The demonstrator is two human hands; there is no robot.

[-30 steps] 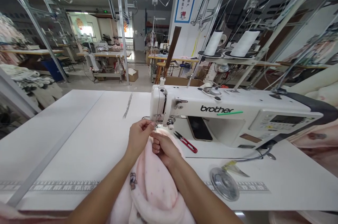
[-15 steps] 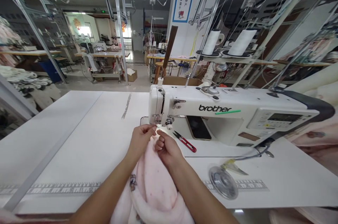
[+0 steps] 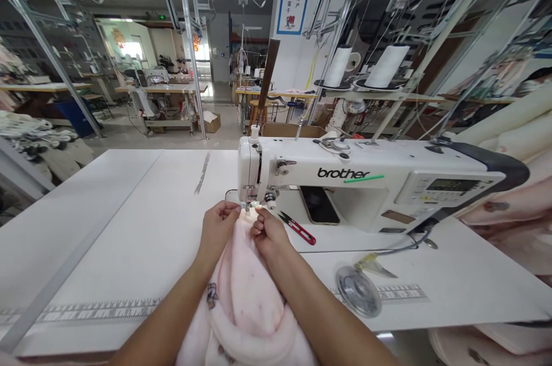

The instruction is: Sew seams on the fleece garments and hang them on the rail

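A soft pale pink fabric piece [image 3: 252,285] with small printed figures hangs from the sewing table's front edge up to the needle area of a white sewing machine [image 3: 302,161]. My left hand [image 3: 219,227] pinches the fabric's upper edge just left of the presser foot [image 3: 247,209]. On the other side, my right hand [image 3: 269,231] is closed on the same edge, thumb and forefinger together. Between the two hands, the lit top of the cloth lies at the foot. Whether the needle is in the cloth I cannot tell.
Right of my right hand lie red thread snips [image 3: 297,228] and a black phone [image 3: 319,205]. A clear round dish [image 3: 357,291] sits nearer the front, over a printed ruler strip [image 3: 403,292]. Thread cones [image 3: 338,67] stand behind the machine.
My hands have moved apart at the fabric's edge, the left one shifting leftward, so more cloth shows between them. The whole view has swung slightly.
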